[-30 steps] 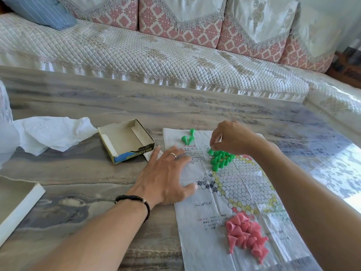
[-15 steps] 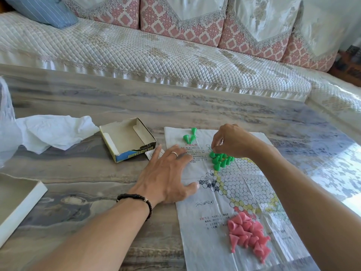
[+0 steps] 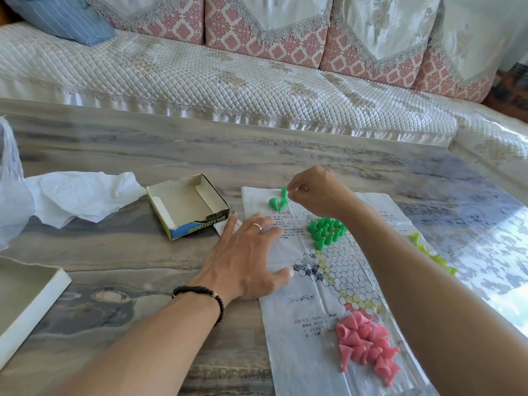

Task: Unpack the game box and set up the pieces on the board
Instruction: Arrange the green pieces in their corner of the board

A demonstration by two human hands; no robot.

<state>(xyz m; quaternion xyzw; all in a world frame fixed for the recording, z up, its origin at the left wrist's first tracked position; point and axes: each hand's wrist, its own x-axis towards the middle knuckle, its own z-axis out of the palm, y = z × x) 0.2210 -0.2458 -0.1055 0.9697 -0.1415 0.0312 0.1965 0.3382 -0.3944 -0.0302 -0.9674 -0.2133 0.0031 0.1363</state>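
Note:
A thin plastic game board [image 3: 328,284] printed with a hexagon grid lies flat on the table. My left hand [image 3: 245,261] presses its left edge, fingers spread. My right hand [image 3: 314,192] pinches a green cone piece [image 3: 283,191] at the board's far left corner, right above two loose green cones [image 3: 277,203]. A cluster of green cones [image 3: 325,231] stands on the board's far point. Pink cones [image 3: 368,350] lie heaped at the near end. Yellow-green cones [image 3: 431,255] show past my right forearm.
The open game box [image 3: 188,210], empty, sits left of the board. Crumpled white paper [image 3: 80,198] and a clear plastic bag [image 3: 11,190] lie further left. A white box lid [image 3: 25,298] is at the near left edge. A quilted sofa [image 3: 228,78] runs behind the table.
My right hand left the green cluster and moved up-left to the loose green cones, closing on one. The left hand stayed pressed on the board.

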